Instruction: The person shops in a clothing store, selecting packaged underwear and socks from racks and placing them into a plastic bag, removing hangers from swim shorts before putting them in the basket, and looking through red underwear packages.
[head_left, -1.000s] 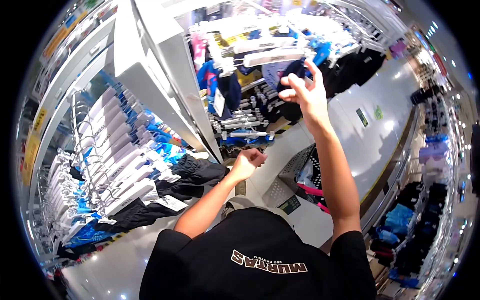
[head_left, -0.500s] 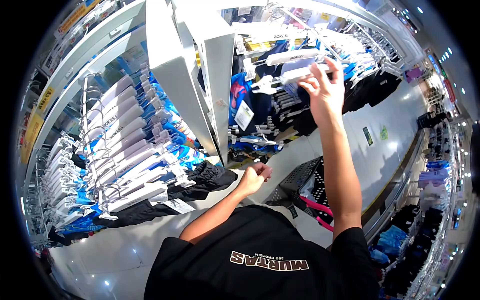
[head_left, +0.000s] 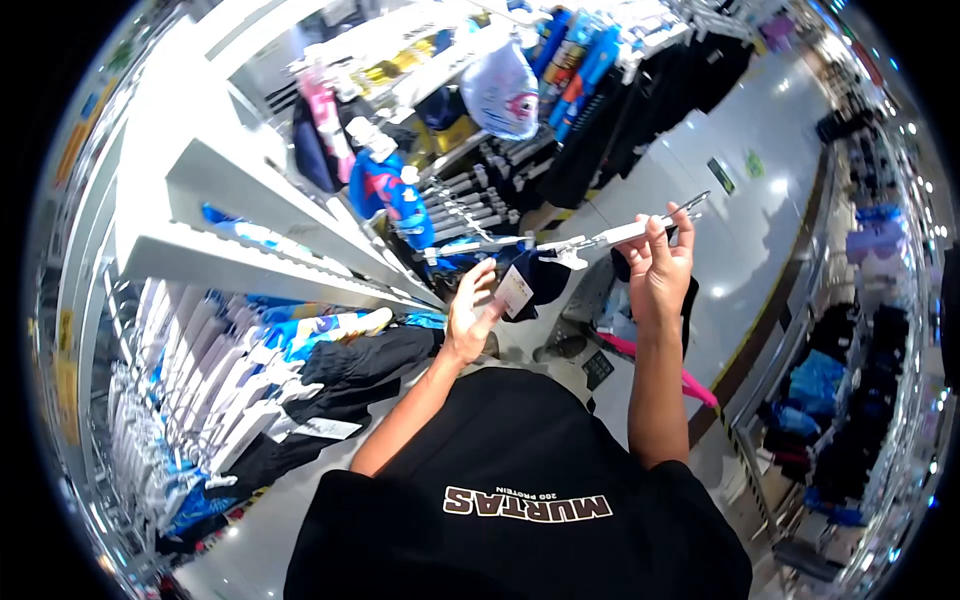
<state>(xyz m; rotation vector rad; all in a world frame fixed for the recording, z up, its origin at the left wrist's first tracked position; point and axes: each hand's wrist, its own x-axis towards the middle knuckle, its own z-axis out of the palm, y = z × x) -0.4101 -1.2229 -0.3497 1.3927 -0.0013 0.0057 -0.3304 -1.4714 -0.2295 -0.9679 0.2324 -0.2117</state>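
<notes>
My right hand (head_left: 661, 275) pinches a white clip hanger (head_left: 612, 236) off the rack, its hook pointing to the upper right. Dark fabric, apparently a garment (head_left: 548, 284), hangs below the hanger's clips, and a white paper tag (head_left: 514, 291) dangles at its left. Beside that tag is my left hand (head_left: 470, 318), open, thumb and fingers apart. Whether its fingertips touch the tag I cannot tell. Behind the hands hangs a blue patterned garment (head_left: 395, 200) on the rack.
A white upright panel (head_left: 270, 225) divides the racks. To its left hang many garments on white hangers (head_left: 200, 360). A basket with a pink handle (head_left: 700, 388) stands on the floor below my right arm. More clothing racks (head_left: 820, 385) line the right side.
My right hand has brought the hanger down from the rack toward my body. My left hand has risen toward the tag and its fingers have opened. The view has turned toward the right.
</notes>
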